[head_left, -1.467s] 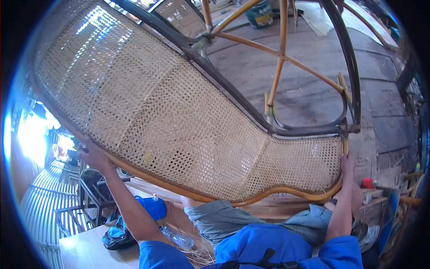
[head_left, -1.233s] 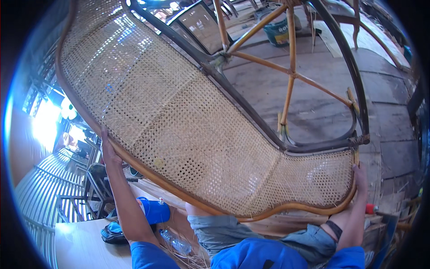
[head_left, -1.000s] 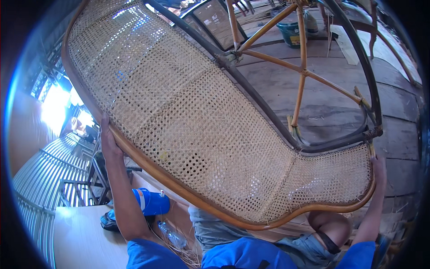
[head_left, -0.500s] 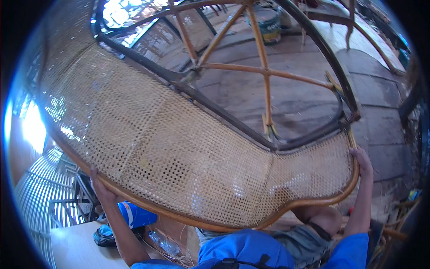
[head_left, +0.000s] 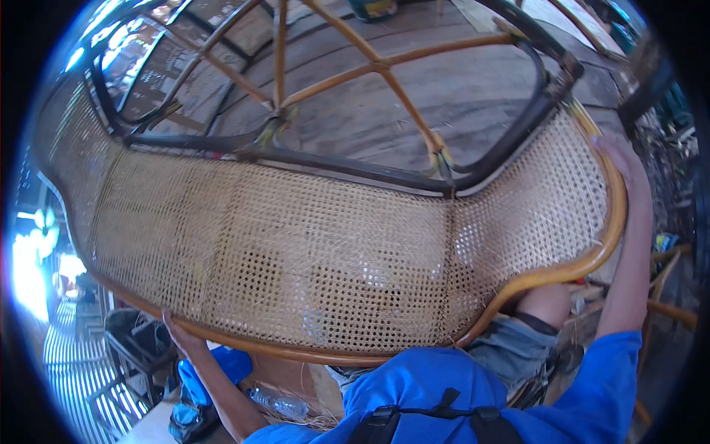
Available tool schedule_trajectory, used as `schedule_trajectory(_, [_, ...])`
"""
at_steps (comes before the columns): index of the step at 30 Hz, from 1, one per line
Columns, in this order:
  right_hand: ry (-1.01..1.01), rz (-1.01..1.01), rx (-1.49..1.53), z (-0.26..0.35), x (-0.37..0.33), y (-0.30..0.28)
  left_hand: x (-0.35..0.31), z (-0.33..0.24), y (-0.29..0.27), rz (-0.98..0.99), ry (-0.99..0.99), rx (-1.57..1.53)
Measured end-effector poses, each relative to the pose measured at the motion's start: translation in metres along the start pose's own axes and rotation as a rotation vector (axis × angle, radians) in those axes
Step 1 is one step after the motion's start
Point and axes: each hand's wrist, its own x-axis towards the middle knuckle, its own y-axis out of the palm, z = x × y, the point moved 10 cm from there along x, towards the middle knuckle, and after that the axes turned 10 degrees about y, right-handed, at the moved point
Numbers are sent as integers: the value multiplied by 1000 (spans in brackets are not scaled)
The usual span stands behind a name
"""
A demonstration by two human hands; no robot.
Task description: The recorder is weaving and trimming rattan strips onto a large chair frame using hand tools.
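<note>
Across the person's lap, and spread over most of the view — a long woven cane panel (head_left: 333, 229), edged below and at the right end by a curved wooden rim (head_left: 546, 276). Panel belongs to a larger piece: a dark frame (head_left: 355, 171) runs along its upper side, with tan poles (head_left: 382, 65) crossing beyond, above a plank floor (head_left: 473, 96).

Left hand (head_left: 182, 339) clamped on the rim at lower left; some fingers hidden, only part showing above the edge. Right hand (head_left: 626, 164) wrapped round the rim at the far right end, higher up, arm nearly straight. Hands well apart, panel between them.

Weave mostly tight; open holes plainer in two patches toward the lower middle. A darker band crosses the cane near the right end.

Near the left forearm: a blue container (head_left: 233, 362), a clear plastic bottle (head_left: 279, 403) lying on its side, a dark-and-blue bag (head_left: 188, 419). Blue shirt (head_left: 425, 377), grey-blue shorts (head_left: 512, 346) — one bare knee just under the rim.
</note>
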Motion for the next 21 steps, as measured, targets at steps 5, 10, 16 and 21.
schedule_trajectory(5, [464, 102, 157, 3, 4, 31, -8, 12, -22, -76, -56, 25])
schedule_trajectory(10, [39, 31, -199, -12, 82, -42, 0, 39, -77, -43, 228, 138])
schedule_trajectory(16, [26, 179, 23, 10, 46, 15, -28, 54, -50, -157, -47, 24])
schedule_trajectory(21, [82, 412, 47, 43, 5, 66, -13, 55, -73, -170, 6, 57])
